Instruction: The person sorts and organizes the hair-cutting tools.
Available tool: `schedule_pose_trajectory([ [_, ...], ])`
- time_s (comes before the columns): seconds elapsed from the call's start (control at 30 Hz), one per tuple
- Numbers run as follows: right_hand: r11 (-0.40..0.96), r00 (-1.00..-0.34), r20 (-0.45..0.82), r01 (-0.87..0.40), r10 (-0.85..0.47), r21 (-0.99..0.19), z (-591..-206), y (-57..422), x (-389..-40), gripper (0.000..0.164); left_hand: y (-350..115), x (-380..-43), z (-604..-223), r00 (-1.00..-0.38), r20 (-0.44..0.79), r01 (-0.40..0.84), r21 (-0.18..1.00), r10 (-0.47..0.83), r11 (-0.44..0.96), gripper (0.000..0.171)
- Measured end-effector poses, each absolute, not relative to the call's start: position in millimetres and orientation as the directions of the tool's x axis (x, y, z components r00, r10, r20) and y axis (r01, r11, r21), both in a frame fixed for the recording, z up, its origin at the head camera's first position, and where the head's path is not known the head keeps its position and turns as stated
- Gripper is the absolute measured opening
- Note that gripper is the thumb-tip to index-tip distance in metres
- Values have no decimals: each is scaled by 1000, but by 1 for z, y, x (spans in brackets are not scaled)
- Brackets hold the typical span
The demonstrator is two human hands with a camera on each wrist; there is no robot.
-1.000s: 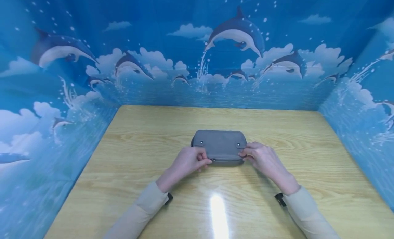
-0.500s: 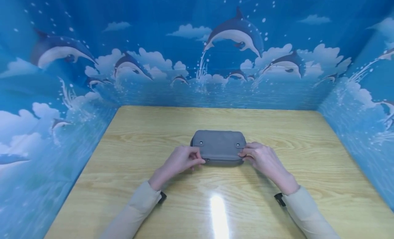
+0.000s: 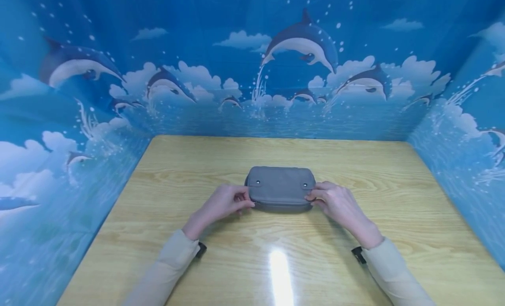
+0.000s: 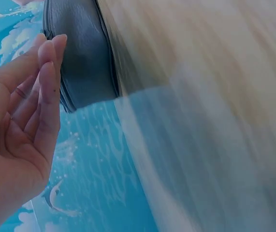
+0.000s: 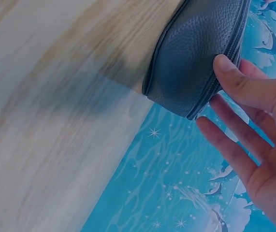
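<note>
A grey leather-look zip pouch (image 3: 282, 185) with two metal studs lies on the table, its zip running along the front side. At its front left corner, my left hand (image 3: 226, 201) pinches the zip's pull, which the fingertips mostly hide. The left wrist view has thumb and fingers meeting at the zip edge of the pouch (image 4: 87, 58). My right hand (image 3: 335, 203) grips the front right corner. In the right wrist view, that thumb presses the pouch's side by the zip teeth (image 5: 232, 46), with other fingers behind the edge.
The pouch rests on a wood-grain table (image 3: 197, 165). A blue dolphin-print curtain (image 3: 221, 113) stands around the back and both sides. A bright light reflection (image 3: 280, 275) shows on the tabletop near the front.
My left hand has slid left along the pouch's front zip, from left of the middle to the left corner. My right hand and the pouch stay nearly in place.
</note>
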State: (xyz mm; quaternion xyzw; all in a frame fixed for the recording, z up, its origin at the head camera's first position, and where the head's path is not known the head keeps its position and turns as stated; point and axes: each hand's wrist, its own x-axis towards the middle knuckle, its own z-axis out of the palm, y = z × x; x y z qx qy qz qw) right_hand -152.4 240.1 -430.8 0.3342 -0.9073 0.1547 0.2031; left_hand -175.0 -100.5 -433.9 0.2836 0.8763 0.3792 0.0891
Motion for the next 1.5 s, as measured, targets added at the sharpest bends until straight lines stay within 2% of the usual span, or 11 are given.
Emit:
schedule_pose_trajectory([
  [0.57, 723, -700, 434, -675, -567, -147, -427, 233, -158, 25, -132, -197, -431, -804, 96, 477, 693, 587, 540, 14],
  [0.8, 764, -746, 374, -631, -550, -134, -414, 221, -151, 20, -129, -198, -428, -810, 92, 505, 611, 579, 609, 13],
  [0.93, 741, -705, 419, -663, -572, -105, -404, 197, -147, 19, -127, -196, -425, -809, 53, 496, 597, 586, 630, 5],
  [1.07, 677, -634, 483, -728, -604, -108, -400, 162, -150, 15, -125, -195, -423, -814, 21, 478, 591, 580, 650, 6],
  [1.2, 638, -606, 466, -762, -645, -110, -404, 129, -152, 17, -123, -193, -423, -812, 40, 496, 573, 583, 652, 5],
  [1.33, 668, -643, 399, -738, -654, -95, -413, 109, -154, 24, -120, -192, -423, -797, 66, 524, 570, 600, 633, 6],
  [1.5, 729, -689, 388, -681, -611, -62, -420, 99, -157, 33, -118, -192, -424, -788, 89, 539, 578, 609, 613, 5],
])
